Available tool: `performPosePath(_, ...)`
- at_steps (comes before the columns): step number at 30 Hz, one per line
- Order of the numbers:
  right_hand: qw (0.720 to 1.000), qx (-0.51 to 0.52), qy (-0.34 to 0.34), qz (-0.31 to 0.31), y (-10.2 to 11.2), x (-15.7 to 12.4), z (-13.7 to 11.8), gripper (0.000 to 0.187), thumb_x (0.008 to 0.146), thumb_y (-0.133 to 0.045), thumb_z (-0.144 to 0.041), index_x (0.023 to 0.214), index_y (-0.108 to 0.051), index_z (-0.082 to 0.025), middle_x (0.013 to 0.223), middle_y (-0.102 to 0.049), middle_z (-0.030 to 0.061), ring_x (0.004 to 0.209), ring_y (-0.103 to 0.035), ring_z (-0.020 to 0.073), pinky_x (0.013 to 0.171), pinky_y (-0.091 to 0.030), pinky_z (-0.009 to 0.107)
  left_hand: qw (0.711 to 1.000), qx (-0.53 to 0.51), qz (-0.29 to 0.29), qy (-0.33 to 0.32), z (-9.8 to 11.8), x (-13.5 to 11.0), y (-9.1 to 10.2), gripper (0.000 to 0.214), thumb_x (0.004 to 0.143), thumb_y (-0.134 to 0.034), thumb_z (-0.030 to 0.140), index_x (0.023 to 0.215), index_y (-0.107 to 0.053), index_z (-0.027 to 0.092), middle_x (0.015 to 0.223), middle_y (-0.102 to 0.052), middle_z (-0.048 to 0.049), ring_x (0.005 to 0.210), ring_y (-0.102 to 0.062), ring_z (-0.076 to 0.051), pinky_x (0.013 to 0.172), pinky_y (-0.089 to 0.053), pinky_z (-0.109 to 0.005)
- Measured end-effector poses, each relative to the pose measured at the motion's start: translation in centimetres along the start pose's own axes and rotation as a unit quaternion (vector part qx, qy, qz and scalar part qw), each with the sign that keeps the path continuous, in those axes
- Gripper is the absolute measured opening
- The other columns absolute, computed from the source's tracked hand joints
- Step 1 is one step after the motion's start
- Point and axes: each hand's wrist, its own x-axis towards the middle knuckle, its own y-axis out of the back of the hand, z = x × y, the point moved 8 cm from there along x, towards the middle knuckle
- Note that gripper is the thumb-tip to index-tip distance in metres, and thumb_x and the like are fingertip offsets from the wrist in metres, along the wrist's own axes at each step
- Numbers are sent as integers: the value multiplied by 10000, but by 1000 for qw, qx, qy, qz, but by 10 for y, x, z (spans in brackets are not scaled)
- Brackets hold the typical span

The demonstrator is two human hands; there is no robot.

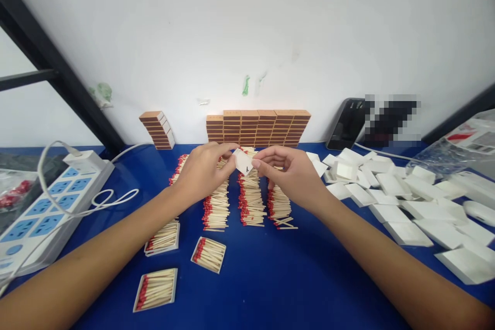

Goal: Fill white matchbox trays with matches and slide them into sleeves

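Both hands meet over rows of red-tipped matches [250,198] laid on a blue table [270,278]. My left hand [203,170] and my right hand [288,170] pinch the same small white matchbox piece [243,161] between fingertips, holding it above the match rows. Three filled white trays of matches [155,289] lie in front of my left forearm.
Stacked brown matchboxes [257,128] line the wall, with a leaning stack [158,130] to their left. Several empty white boxes [406,201] cover the right side. A white power strip [46,206] with cable sits left. A black device [350,124] leans at the wall.
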Motion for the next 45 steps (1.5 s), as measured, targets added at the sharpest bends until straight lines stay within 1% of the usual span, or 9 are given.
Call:
performPosePath(4,999,13,-18,-23,-5,-1,6,458,812,-846,-565,1040,-732,-185,834,-754,65,704,-696,195,449,-535,249,999,35,-8,-5,0,-2,-2,309,982,-614,265,1235,-754,156,973,-818,-79,908,-761,-262,830,-573,-397)
performPosePath(11,1000,-8,3,-25,-8,-1,-1,465,826,-826,-580,1033,-724,-175,810,-745,60,693,-696,188,482,-515,258,999,7,-28,21,-2,0,-3,316,985,-601,283,1243,-748,175,1020,-836,-60,879,-771,-236,800,-577,-360)
performPosePath(17,999,-29,8,-16,-5,-2,-1,394,872,-783,-548,1008,-722,-184,818,-756,63,710,-715,196,515,-508,270,998,-24,-54,21,-1,0,-5,325,999,-565,285,1269,-727,204,989,-846,-24,770,-752,-191,727,-541,-312)
performPosePath(22,999,-40,8,-1,-2,0,-1,337,884,-766,-501,1001,-722,-188,784,-754,56,708,-721,204,556,-530,291,996,-57,-61,22,-3,0,-7,291,1001,-550,285,1197,-752,215,911,-836,-7,682,-709,-166,680,-502,-294)
performPosePath(25,998,-55,12,6,0,1,-2,283,888,-758,-449,978,-733,-182,767,-751,52,702,-706,191,583,-541,291,996,-58,-59,23,-3,1,-7,282,998,-560,283,1197,-745,210,912,-834,-9,679,-697,-163,670,-487,-291)
performPosePath(28,998,-56,4,8,0,0,0,236,885,-754,-402,969,-737,-182,720,-728,41,656,-679,186,531,-542,283,997,-46,-55,16,-2,0,-6,290,1001,-559,284,1219,-736,211,957,-836,-18,719,-713,-167,689,-490,-291)
performPosePath(34,1000,-14,0,7,-2,-3,0,370,847,-808,-496,1022,-731,-178,724,-659,19,632,-625,174,461,-553,276,998,-38,-52,3,4,-4,-9,275,997,-566,257,1212,-732,212,964,-828,-14,736,-722,-164,697,-494,-288)
performPosePath(40,999,20,-8,25,2,0,5,459,764,-898,-487,1060,-726,-181,771,-626,-8,631,-621,145,526,-549,271,991,-118,-36,41,2,0,-6,207,970,-604,242,1134,-726,210,918,-823,-4,756,-722,-156,715,-529,-279)
performPosePath(45,995,95,-38,-21,-6,-1,6,543,740,-919,-519,1130,-748,-182,822,-648,-8,639,-621,125,612,-589,288,979,-184,-21,84,-5,0,-4,165,953,-654,303,1047,-737,195,900,-826,-26,772,-740,-174,729,-556,-297)
